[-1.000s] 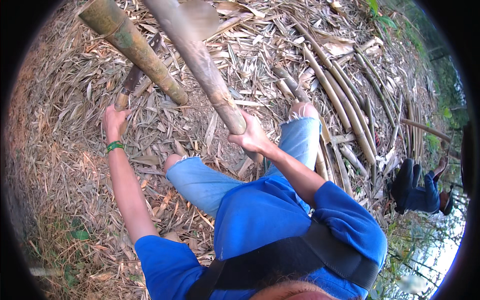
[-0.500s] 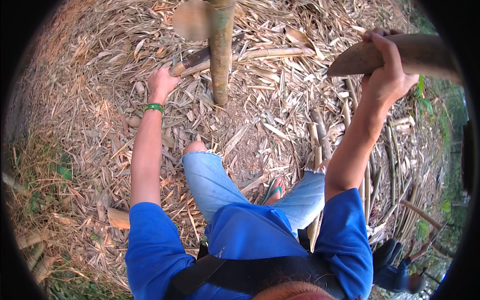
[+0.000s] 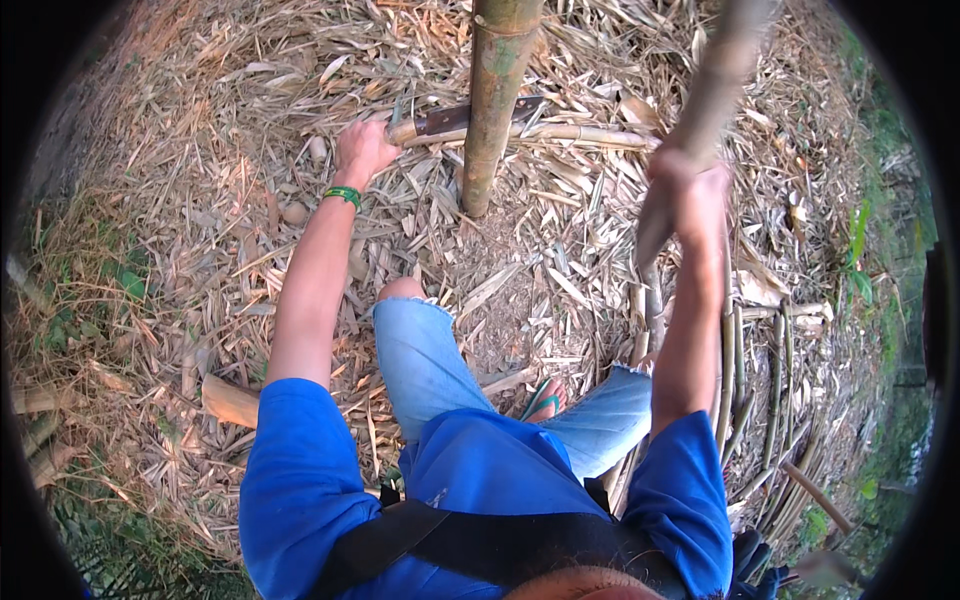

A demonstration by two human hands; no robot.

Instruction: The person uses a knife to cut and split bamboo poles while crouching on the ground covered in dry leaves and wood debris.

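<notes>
My left hand (image 3: 362, 150), with a green band at the wrist, is closed around the wooden handle of a machete (image 3: 455, 121). Its blade lies flat against the standing bamboo stem (image 3: 493, 105), behind it near the base. My right hand (image 3: 688, 185) is raised and grips a second, greyish bamboo pole (image 3: 700, 110) that slants up toward the top right. I am crouched in a blue shirt and light denim shorts, one knee (image 3: 405, 295) forward.
Dry bamboo leaves and husks (image 3: 220, 200) cover the ground all around. Several cut bamboo poles (image 3: 770, 380) lie in a bundle at the right. A thin pole (image 3: 580, 133) lies behind the stem. Green plants edge the far right.
The view has swung so the standing stem is near the middle. My left hand now has the machete handle at the stem's base. My right hand keeps its hold on the slanting pole.
</notes>
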